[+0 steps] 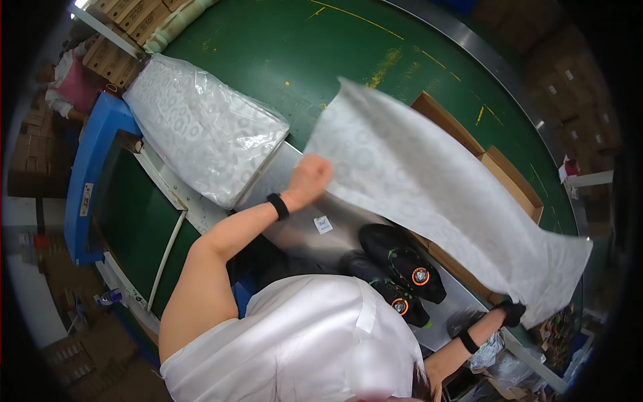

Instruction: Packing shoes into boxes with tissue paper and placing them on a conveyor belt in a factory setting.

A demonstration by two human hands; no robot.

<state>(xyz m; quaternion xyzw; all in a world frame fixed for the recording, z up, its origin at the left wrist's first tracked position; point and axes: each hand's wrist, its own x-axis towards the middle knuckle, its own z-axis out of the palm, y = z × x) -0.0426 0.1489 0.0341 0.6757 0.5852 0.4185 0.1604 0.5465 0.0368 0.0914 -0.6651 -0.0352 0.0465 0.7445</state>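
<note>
A large sheet of white patterned wrapping paper [429, 181] is stretched in the air in front of me, its far corner blurred. My left hand [311, 178], bare with a black band at the wrist, is closed on its left edge. In a black glove, my right hand [512, 313] is closed on the sheet's lower right end. Beneath it a pair of black shoes [402, 271] with round orange-ringed details lies on the metal tabletop [274, 231], close to my body. A small white square label [323, 224] is left of the shoes.
At left is a thick stack of patterned paper in clear plastic [207, 127]. An open cardboard box [509, 177] is partly behind the sheet on the green surface [268, 40]. A blue frame [90, 181] stands at far left. Another person [74, 84] is behind it, near stacked cartons [127, 33].
</note>
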